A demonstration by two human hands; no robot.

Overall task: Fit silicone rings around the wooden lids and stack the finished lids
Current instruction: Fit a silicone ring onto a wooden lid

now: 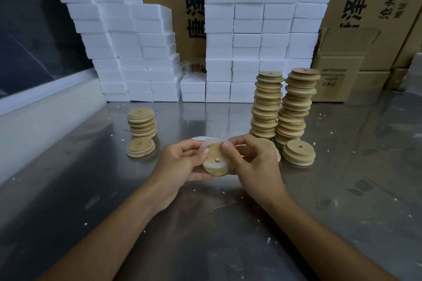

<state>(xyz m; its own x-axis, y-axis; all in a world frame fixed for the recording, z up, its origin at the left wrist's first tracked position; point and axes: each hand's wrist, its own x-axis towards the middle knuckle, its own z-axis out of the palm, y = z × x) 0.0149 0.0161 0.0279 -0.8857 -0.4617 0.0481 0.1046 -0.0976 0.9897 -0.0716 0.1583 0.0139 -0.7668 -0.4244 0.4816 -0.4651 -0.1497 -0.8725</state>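
Head view: both hands hold one wooden lid (216, 162) just above the metal surface (342, 189), near its front middle. The left hand (180, 164) grips the lid's left edge, fingers curled under and thumb on top; the right hand (253, 162) pinches the right edge, thumb pressing on the upper face. A translucent silicone ring (206, 163) sits partly round the lid, seated along the left and upper rim; whether it has reached the lower right rim cannot be told. Finished lids stand to the left in a short stack (142, 123), with a single ringed lid (140, 147) lying in front of it. To the right rise two tall stacks of bare lids (283, 107), both leaning slightly, with a loose lid (299, 152) at their foot. White foam blocks (251, 36) and cardboard cartons (338, 75) line the back. Assessment: the lid is stiff, light and best held by its rim, leaving the groove free. The ring is soft, stretchy and likely to spring off an unseated side, so it should be worked round with the thumbs. The tall stacks look easy to topple if brushed.
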